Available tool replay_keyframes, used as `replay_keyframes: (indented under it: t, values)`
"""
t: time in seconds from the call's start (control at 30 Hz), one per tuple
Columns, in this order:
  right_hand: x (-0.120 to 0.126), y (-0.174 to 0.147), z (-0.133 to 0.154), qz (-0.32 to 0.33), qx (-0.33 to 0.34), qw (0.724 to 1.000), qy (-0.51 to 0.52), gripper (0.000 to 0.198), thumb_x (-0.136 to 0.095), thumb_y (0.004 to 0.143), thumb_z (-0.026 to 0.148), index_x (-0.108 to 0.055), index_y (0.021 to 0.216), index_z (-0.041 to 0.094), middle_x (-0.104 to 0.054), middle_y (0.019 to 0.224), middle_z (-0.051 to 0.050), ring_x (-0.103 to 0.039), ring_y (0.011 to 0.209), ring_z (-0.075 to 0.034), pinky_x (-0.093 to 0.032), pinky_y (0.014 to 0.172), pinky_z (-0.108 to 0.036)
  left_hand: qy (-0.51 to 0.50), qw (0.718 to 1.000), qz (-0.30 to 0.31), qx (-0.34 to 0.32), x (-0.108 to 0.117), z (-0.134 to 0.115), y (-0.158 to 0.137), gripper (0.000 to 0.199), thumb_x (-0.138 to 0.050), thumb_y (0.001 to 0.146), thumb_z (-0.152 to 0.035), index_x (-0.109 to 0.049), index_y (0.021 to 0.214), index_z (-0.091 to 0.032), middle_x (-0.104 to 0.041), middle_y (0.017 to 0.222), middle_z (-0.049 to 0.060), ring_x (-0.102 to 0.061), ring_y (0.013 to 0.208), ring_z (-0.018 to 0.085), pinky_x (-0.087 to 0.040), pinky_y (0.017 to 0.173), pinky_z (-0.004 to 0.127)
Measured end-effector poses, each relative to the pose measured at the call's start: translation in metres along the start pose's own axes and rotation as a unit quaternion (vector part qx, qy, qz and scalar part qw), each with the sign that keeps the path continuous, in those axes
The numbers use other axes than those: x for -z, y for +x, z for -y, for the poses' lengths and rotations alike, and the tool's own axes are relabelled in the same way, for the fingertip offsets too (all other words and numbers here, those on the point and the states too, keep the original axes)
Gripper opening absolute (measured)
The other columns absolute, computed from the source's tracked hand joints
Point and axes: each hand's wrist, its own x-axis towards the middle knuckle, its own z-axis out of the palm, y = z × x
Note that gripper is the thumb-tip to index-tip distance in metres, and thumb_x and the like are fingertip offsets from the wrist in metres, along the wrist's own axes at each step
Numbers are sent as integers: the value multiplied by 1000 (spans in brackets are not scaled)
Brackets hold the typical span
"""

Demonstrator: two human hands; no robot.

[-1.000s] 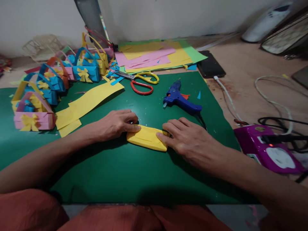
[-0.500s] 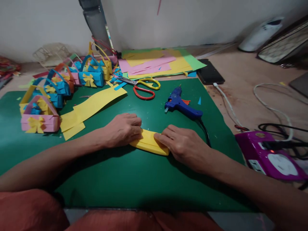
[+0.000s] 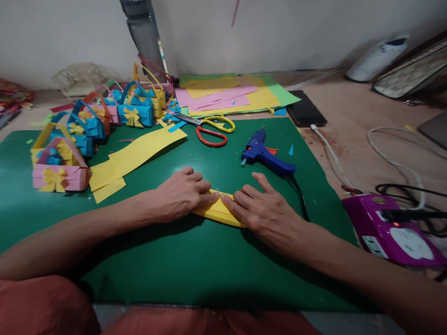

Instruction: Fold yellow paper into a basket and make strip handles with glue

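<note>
On the green mat (image 3: 157,270) lies a folded strip of yellow paper (image 3: 220,215), long and narrow with a slightly bowed near edge. My left hand (image 3: 183,193) is closed over its left end, a fingertip pressing the top. From the other side, my right hand (image 3: 267,211) grips the right part. Its fingertip nearly meets the left one at the middle of the fold, while one outer finger is lifted off. Both hands hide the strip's ends. Beyond my left hand are loose yellow paper strips (image 3: 139,153).
Small paper baskets (image 3: 63,177) with bows stand at left. Scissors (image 3: 211,139) lie behind my hands, before stacked coloured sheets (image 3: 279,95). A blue glue gun (image 3: 265,156) rests at right with its cord trailing. Further right are a phone (image 3: 307,109) and a purple power box (image 3: 391,228).
My fingertips have come together at the middle of the yellow strip. My right hand has lifted an outer finger. The strip stays at about the same spot.
</note>
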Motion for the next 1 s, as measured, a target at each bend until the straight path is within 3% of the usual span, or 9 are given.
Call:
replay_keyframes:
  t: [0.47, 0.67, 0.87, 1.0]
  values:
    - [-1, 2, -6, 1, -7, 1000, 18, 37, -45, 78, 7, -55, 113, 13, -59, 79, -5, -45, 73, -19, -25, 91, -52, -1, 1000, 23, 18, 5, 1, -3, 17, -52, 86, -23, -59, 102, -20, -62, 81, 4, -48, 72, 18, -24, 63, 33]
    - [-8, 1, -10, 33, 2, 999, 31, 39, -45, 83, 11, -50, 121, 18, -58, 81, -4, -44, 78, -20, -23, 93, -52, -2, 999, 36, 27, 11, 1, -8, 20, -61, 78, -18, -63, 98, -21, -61, 81, 2, -46, 75, 20, -24, 64, 34]
    - [-9, 7, -16, 53, 15, 997, 47, 44, -41, 83, 10, -48, 126, 20, -56, 82, -4, -45, 77, -18, -24, 94, -51, 11, 997, 56, 53, 21, -8, -10, 9, -56, 83, -20, -63, 87, -18, -57, 77, 6, -48, 73, 20, -25, 60, 34]
    - [-7, 12, -19, 74, 21, 996, 37, 49, -42, 82, 10, -46, 129, 21, -54, 78, -2, -46, 73, -17, -25, 94, -52, 29, 996, 61, 61, 19, -19, -11, 20, -51, 86, -22, -59, 103, -17, -58, 78, 7, -51, 71, 21, -27, 57, 33]
